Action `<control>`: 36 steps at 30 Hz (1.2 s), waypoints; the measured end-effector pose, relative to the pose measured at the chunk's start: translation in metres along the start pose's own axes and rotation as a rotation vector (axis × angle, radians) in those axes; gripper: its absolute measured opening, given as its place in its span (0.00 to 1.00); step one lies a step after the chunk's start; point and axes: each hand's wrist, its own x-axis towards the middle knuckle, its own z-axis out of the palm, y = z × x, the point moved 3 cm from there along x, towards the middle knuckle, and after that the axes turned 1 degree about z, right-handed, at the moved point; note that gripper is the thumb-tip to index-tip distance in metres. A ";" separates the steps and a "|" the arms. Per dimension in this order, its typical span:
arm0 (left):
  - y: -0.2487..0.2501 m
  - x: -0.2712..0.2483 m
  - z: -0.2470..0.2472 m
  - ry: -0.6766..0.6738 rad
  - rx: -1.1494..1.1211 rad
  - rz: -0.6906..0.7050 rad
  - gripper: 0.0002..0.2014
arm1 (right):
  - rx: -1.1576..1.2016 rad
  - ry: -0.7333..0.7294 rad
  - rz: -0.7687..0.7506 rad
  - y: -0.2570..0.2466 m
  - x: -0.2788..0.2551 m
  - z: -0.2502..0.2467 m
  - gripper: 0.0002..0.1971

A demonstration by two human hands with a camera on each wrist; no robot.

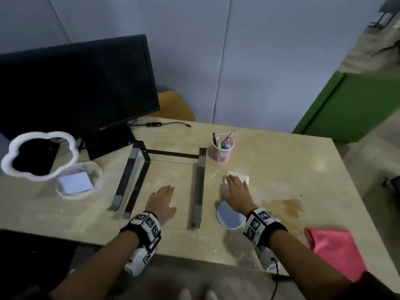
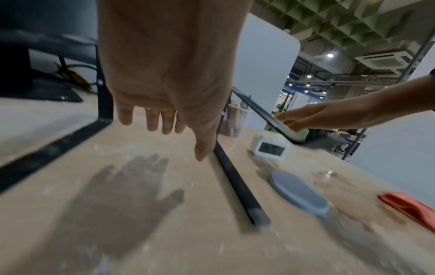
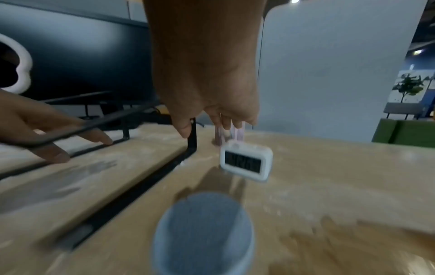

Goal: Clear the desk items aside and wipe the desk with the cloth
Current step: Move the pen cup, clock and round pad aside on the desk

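The pink cloth [image 1: 337, 252] lies folded at the desk's [image 1: 292, 165] near right edge. My right hand [image 1: 236, 187] hovers with loose, straight fingers just above a white digital clock [image 1: 243, 176], holding nothing; the right wrist view shows its fingertips [image 3: 186, 130] clear of the clock [image 3: 246, 161]. A grey round disc [image 1: 229, 215] lies under that wrist. My left hand [image 1: 162, 200] is spread flat, palm down, above the desk between the two rails of a black metal stand [image 1: 200, 187], and is empty. A pink pen cup [image 1: 223, 148] stands behind the clock.
A dark monitor [image 1: 75, 87] fills the back left. In front of it stand a cloud-shaped mirror [image 1: 71, 148] and a clear bowl [image 1: 97, 169] holding a note pad [image 1: 75, 182]. A brown stain [image 1: 292, 206] marks the desk near the cloth; white dust covers the top.
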 end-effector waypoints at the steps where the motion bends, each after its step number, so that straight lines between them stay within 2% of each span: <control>1: 0.002 -0.002 0.010 -0.047 0.005 0.003 0.41 | 0.008 -0.039 0.027 0.002 -0.007 0.009 0.32; 4: 0.006 -0.007 0.037 -0.130 0.024 0.011 0.47 | 0.064 -0.167 0.090 0.013 -0.025 0.041 0.39; 7: 0.010 -0.009 0.055 -0.131 0.021 0.008 0.48 | 0.079 -0.246 0.128 0.021 -0.037 0.062 0.47; 9: 0.009 -0.010 0.062 -0.102 0.011 -0.002 0.49 | 0.087 -0.223 0.136 0.023 -0.041 0.068 0.50; 14: 0.009 -0.009 0.068 -0.065 0.025 0.000 0.50 | 0.123 -0.143 0.123 0.023 -0.044 0.071 0.49; 28: 0.016 -0.012 0.070 -0.041 0.007 -0.018 0.48 | 0.165 -0.103 0.069 0.025 -0.041 0.062 0.48; 32: 0.025 -0.024 0.076 0.084 -0.044 -0.051 0.41 | 0.199 -0.101 0.032 0.033 -0.033 0.056 0.52; 34: 0.033 -0.033 0.078 0.230 -0.113 -0.111 0.35 | 0.205 -0.098 -0.017 0.040 -0.029 0.053 0.53; 36: 0.044 -0.046 0.080 0.416 -0.146 -0.197 0.22 | 0.208 -0.104 -0.080 0.049 -0.026 0.049 0.54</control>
